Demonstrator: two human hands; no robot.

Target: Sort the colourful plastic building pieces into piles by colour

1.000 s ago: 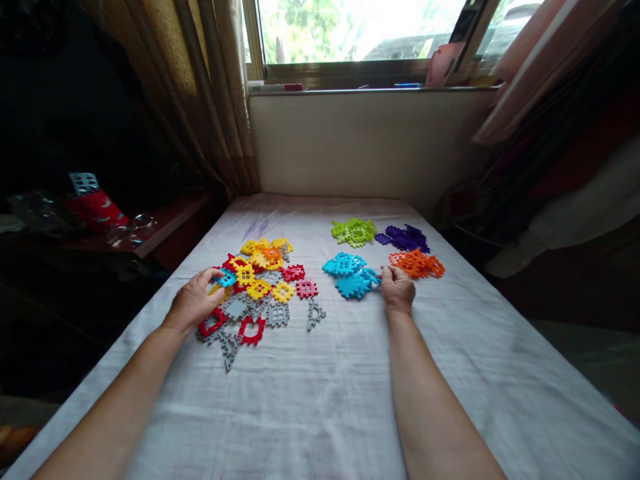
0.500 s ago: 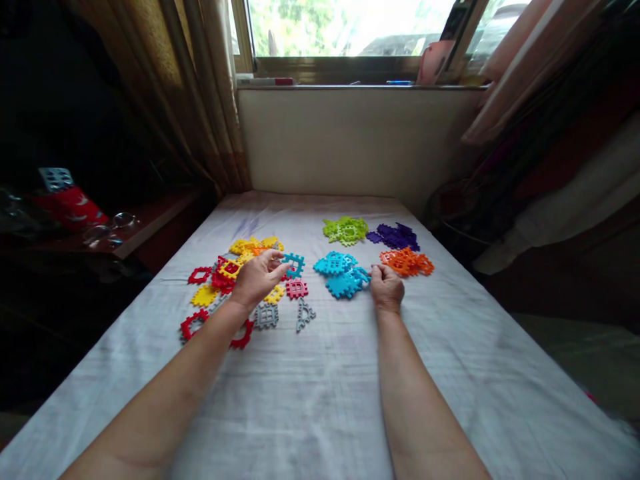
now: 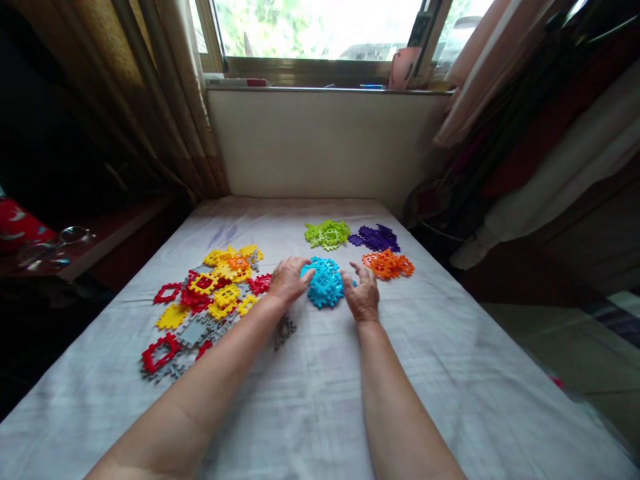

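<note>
Bright blue, notch-edged pieces (image 3: 325, 283) lie heaped between a spread right hand (image 3: 363, 297) and left hand (image 3: 289, 280) of unclear grip

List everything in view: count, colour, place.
Sheet: one, whitish, under piles
Blue pile: one, blue, centre
Green pile: one, lime, behind the blue
Purple pile: one, purple, right of green
Orange pile: one, orange, in front of purple
Mixed pieces: many, mostly yellow, red, grey, left
Window: one, brownish frame, back
Pink container: one, pink, before window
Sill items: several, mixed colours, back
Curtain: one, brown, back left
Side table: one, reddish, left
Eyeglasses: one pair, clear, on side table
Red item: one, red, far left
Hanging cloths: several, pink, dark, white, right
Left hand: one, bare, at blue pile's left
Right hand: one, bare, at blue pile's right
</note>
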